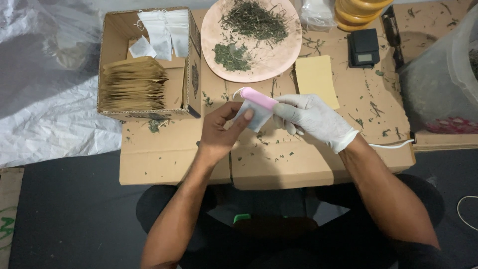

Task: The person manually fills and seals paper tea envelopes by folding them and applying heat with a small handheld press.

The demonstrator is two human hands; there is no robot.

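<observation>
Bare left hand (221, 130) pinching sachet (253, 115), herb-strewn cardboard (279, 164)

open brown cardboard box (149, 65), top left, holding tan packets (133, 84) and white sachets (164, 30) | yellow envelope (316, 79), centre | black scale's grey screen (364, 58), top right

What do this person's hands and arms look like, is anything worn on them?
The right hand wears a thin white glove that ends in a rolled cuff at the wrist. The left hand is bare. Both forearms are uncovered, no sleeves, watch or rings visible.
</observation>
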